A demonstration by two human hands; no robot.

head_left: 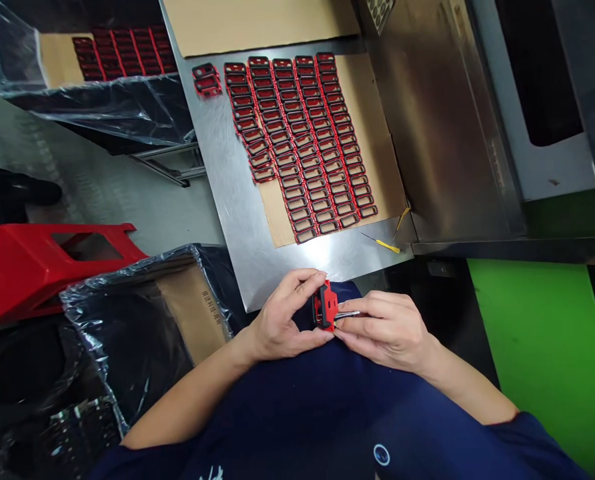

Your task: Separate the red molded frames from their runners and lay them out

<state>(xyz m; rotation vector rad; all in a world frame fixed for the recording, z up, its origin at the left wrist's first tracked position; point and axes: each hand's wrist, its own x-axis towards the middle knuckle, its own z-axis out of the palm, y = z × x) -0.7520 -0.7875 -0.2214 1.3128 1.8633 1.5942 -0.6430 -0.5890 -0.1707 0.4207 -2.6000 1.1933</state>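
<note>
My left hand [282, 320] grips a small red and black plastic frame part [324, 305] by its edges, just above my lap. My right hand [385, 330] pinches a thin metal tool [347, 314] whose tip touches the part's right side. Both hands meet below the front edge of the steel table [237, 220]. On the table lies a cardboard sheet [377, 147] carrying several rows of the same red frame parts [302, 147], laid side by side.
Two loose red parts [206, 80] sit at the table's back left. A yellow-handled tool [385, 245] lies near the front edge. A plastic-lined cardboard box [177, 313] stands at my left, a red stool [42, 263] beyond it, a green panel [542, 333] at right.
</note>
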